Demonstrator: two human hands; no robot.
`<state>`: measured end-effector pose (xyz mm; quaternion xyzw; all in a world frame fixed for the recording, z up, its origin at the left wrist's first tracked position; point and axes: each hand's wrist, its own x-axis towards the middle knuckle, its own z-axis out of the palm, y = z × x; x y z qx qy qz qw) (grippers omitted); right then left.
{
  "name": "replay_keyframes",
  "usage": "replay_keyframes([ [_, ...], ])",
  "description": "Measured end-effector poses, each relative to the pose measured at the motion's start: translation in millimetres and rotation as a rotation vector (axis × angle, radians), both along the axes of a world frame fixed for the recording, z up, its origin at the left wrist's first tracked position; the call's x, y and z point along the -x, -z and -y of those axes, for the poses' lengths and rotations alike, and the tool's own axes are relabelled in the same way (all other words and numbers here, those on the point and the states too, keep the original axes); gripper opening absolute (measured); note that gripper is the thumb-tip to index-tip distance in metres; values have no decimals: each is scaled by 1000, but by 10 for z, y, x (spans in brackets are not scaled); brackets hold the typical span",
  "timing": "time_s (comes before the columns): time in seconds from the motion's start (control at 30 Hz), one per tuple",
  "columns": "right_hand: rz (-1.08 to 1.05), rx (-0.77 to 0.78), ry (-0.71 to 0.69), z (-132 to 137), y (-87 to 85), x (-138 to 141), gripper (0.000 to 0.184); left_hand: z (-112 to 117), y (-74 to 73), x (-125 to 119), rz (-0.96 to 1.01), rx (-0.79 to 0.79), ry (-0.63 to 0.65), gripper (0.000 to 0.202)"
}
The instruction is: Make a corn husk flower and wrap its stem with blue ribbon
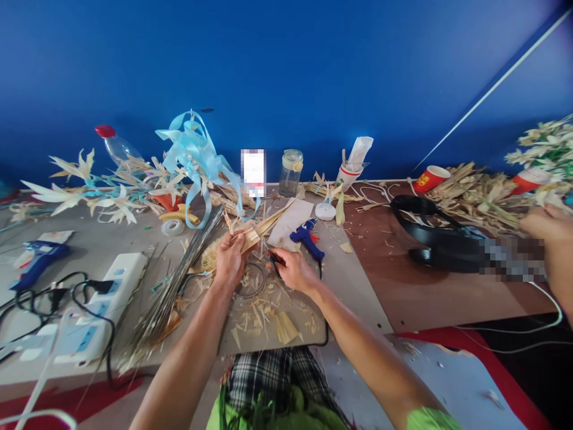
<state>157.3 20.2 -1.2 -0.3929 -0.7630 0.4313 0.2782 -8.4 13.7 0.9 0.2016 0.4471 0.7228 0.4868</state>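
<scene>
The pale husk strip (254, 237) is held above the counter (353, 292), pinched in the left hand's (230, 260) fingers; a clean cut probably wants it taut, fingertips clear of the blades. Beside it, the right hand's (293, 269) fingers curl round dark-handled scissors (276, 265), both arms (192, 346) reaching forward and converging.

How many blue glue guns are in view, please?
2: one glue gun lies just beyond the right hand; another glue gun lies at the far left, near the power strip.
</scene>
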Motion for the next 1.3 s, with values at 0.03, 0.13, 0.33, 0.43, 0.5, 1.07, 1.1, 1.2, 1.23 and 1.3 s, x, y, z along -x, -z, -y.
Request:
replay_keyframes([
  [0.03, 3, 1, -2, 1, -10, -4, 27, 2, -1, 0, 2, -1, 1, 30],
  [0.13, 25, -13, 5, 6, -30, -21, 22, 9, -3, 1, 6, 2, 16, 30],
  [0.33, -100, 115, 66, -24, 8, -22, 26, 3, 12, 11, 24, -1, 9, 29],
  [0.43, -205, 287, 106, -46, -27, -15, 33, -9, 30, 26, 55, -6, -20, 29],
  [0.5, -245, 342, 113, -51, -71, -12, 36, -18, 45, 34, 73, -12, -21, 28],
  [1.07, 195, 56, 273, -188, -300, 42, 35, 12, -9, -35, 126, -49, 144, 23],
  [1.1, 311, 1, 289, -206, -321, 51, 34, 6, -4, -31, 130, -43, 128, 24],
  [1.2, 559, -88, 317, -245, -375, 111, 31, -8, 18, -21, 133, -28, 93, 26],
  [1.23, 603, -114, 314, -255, -386, 138, 31, -10, 26, -19, 130, -29, 83, 27],
  [1.3, 632, -155, 297, -274, -397, 188, 31, -11, 40, -18, 120, -36, 69, 27],
])
